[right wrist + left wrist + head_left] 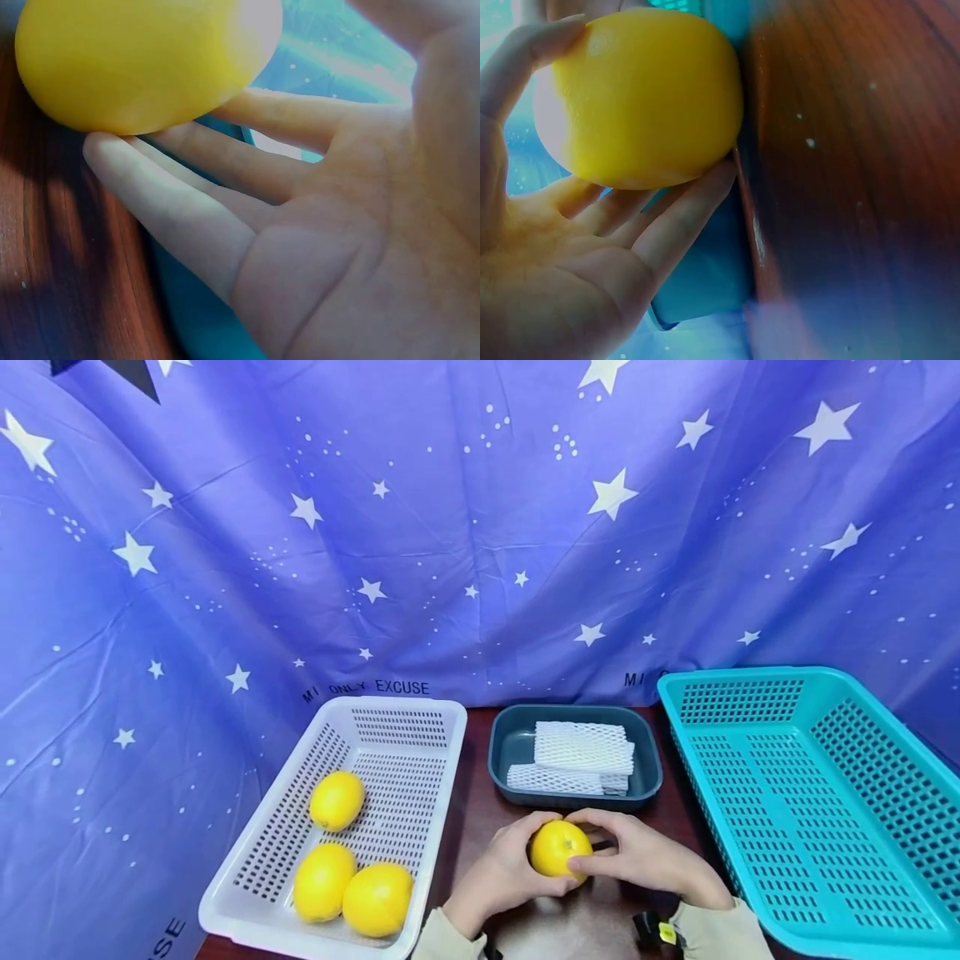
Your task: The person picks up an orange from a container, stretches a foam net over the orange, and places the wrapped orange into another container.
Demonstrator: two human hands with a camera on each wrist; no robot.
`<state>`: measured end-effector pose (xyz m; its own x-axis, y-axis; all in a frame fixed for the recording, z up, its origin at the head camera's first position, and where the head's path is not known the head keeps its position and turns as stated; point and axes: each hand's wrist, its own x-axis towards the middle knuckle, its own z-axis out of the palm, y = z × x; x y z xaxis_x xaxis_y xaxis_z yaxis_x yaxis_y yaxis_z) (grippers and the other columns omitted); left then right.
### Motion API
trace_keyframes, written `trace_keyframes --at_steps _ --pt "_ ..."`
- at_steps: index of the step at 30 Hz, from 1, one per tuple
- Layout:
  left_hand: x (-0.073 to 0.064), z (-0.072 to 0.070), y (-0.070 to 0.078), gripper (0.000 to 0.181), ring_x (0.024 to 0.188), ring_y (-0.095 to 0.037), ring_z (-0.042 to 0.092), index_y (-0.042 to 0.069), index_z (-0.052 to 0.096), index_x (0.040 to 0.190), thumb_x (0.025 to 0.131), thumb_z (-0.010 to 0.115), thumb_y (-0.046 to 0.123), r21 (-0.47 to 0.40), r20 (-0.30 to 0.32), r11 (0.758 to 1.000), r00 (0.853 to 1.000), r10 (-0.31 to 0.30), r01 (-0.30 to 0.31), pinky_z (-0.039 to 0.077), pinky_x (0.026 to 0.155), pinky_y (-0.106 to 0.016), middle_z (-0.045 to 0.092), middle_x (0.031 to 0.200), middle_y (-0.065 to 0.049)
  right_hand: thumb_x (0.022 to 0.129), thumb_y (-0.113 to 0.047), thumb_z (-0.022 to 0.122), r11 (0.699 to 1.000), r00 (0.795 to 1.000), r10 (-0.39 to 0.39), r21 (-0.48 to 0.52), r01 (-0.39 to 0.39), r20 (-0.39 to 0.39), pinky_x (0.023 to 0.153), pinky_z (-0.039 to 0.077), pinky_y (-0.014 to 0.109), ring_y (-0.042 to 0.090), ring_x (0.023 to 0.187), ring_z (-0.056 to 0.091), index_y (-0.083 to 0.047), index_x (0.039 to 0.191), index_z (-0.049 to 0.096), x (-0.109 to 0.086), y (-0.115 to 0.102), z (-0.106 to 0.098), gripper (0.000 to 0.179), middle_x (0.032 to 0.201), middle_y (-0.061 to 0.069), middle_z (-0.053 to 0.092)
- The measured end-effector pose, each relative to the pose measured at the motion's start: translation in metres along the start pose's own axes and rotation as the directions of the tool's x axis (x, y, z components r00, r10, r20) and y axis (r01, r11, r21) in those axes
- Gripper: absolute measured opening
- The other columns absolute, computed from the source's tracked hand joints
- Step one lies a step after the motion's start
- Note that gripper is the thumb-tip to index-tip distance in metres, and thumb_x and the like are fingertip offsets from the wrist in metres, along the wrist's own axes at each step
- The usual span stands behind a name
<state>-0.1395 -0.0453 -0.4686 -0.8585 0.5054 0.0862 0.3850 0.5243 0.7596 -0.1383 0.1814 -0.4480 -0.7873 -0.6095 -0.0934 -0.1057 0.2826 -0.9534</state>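
In the head view, a round yellow citrus fruit (559, 847) is held between both hands just above or on the table; which of the two I cannot tell. My left hand (504, 870) grips its left side, thumb near and fingers on the far side. From the right, my right hand (643, 855) holds it with the thumb on the front. The left wrist view shows the fruit (649, 97) between the thumb and fingers. In the right wrist view, fingertips touch the underside of the fruit (135, 64). Beyond the hands, white foam net sleeves (581, 747) lie in a dark tray (516, 745).
To the left, a white perforated basket (442, 814) contains three yellow fruits (337, 800). On the right stands a teal perforated basket (795, 806). Behind everything hangs a blue star-patterned cloth (465, 527). The tabletop (474, 777) is dark reddish wood.
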Motion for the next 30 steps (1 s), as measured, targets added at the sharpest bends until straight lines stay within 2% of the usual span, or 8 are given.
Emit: trace_keyframes --at_steps 8,14,16,19,23,25,27,30 --pt "0.004 -0.002 0.000 0.065 0.092 -0.006 0.056 0.020 0.060 0.127 0.071 0.087 0.036 -0.035 0.025 0.999 1.000 -0.014 0.015 0.048 0.079 -0.022 0.067 0.117 0.006 0.096 -0.020 0.066 0.997 0.999 -0.047 -0.054 0.046 -0.024 0.086 0.056 0.025 0.013 0.107 0.065 0.004 0.132 0.053 0.000 -0.005 -0.003 0.045 0.127 0.020 0.059" --pt "0.004 -0.003 0.002 0.066 0.099 -0.012 0.054 0.023 0.060 0.129 0.071 0.087 0.038 -0.022 0.044 0.998 0.997 -0.056 0.058 0.046 0.084 -0.027 0.065 0.121 0.007 0.097 -0.019 0.064 0.988 0.978 -0.101 -0.132 0.078 -0.181 0.085 0.055 0.022 0.016 0.102 0.066 0.005 0.126 0.058 -0.001 -0.014 -0.004 0.038 0.121 0.019 0.063" --pt "0.003 -0.003 0.003 0.066 0.100 -0.014 0.054 0.022 0.060 0.129 0.071 0.087 0.038 -0.018 0.046 0.998 0.997 -0.063 0.064 0.046 0.085 -0.028 0.065 0.121 0.007 0.098 -0.018 0.063 0.984 0.961 -0.126 -0.154 0.090 -0.244 0.085 0.055 0.021 0.016 0.102 0.067 0.004 0.124 0.060 0.000 -0.016 -0.002 0.035 0.121 0.018 0.063" --pt "0.002 -0.003 0.003 0.066 0.101 -0.015 0.054 0.022 0.060 0.129 0.071 0.087 0.038 -0.013 0.049 0.997 0.996 -0.072 0.073 0.047 0.086 -0.029 0.065 0.121 0.007 0.096 -0.018 0.066 0.957 0.917 -0.208 -0.267 0.118 -0.342 0.088 0.056 0.027 0.019 0.106 0.066 -0.002 0.123 0.063 0.005 -0.019 0.000 0.031 0.123 0.014 0.062" --pt "0.002 -0.005 0.004 0.067 0.102 -0.016 0.055 0.022 0.059 0.130 0.070 0.087 0.038 -0.001 0.053 0.997 0.996 -0.076 0.076 0.048 0.086 -0.029 0.065 0.122 0.006 0.091 -0.016 0.073 0.874 0.826 -0.338 -0.475 0.098 -0.451 0.091 0.055 0.042 0.024 0.112 0.061 -0.008 0.122 0.064 0.015 -0.021 0.002 0.034 0.124 0.004 0.062" --pt "0.003 -0.005 0.004 0.068 0.103 -0.017 0.055 0.022 0.059 0.130 0.070 0.087 0.038 0.004 0.057 0.997 0.995 -0.082 0.082 0.048 0.086 -0.029 0.065 0.123 0.005 0.088 -0.014 0.075 0.843 0.796 -0.370 -0.532 0.071 -0.479 0.093 0.053 0.047 0.025 0.115 0.058 -0.008 0.124 0.064 0.019 -0.022 0.001 0.038 0.127 0.003 0.061" --pt "0.003 -0.005 0.005 0.068 0.103 -0.017 0.055 0.022 0.059 0.131 0.070 0.087 0.039 0.006 0.062 0.996 0.994 -0.091 0.090 0.048 0.085 -0.030 0.065 0.124 0.005 0.087 -0.012 0.076 0.826 0.783 -0.382 -0.561 0.052 -0.490 0.095 0.050 0.051 0.027 0.119 0.055 -0.007 0.126 0.062 0.023 -0.023 0.000 0.041 0.130 0.006 0.059" --pt "0.003 -0.005 0.005 0.069 0.102 -0.017 0.055 0.023 0.059 0.131 0.070 0.087 0.039 0.003 0.068 0.995 0.992 -0.103 0.103 0.048 0.085 -0.030 0.065 0.124 0.005 0.087 -0.011 0.075 0.807 0.785 -0.383 -0.590 0.028 -0.487 0.099 0.045 0.056 0.032 0.125 0.050 -0.005 0.129 0.060 0.030 -0.022 -0.003 0.045 0.135 0.011 0.055"
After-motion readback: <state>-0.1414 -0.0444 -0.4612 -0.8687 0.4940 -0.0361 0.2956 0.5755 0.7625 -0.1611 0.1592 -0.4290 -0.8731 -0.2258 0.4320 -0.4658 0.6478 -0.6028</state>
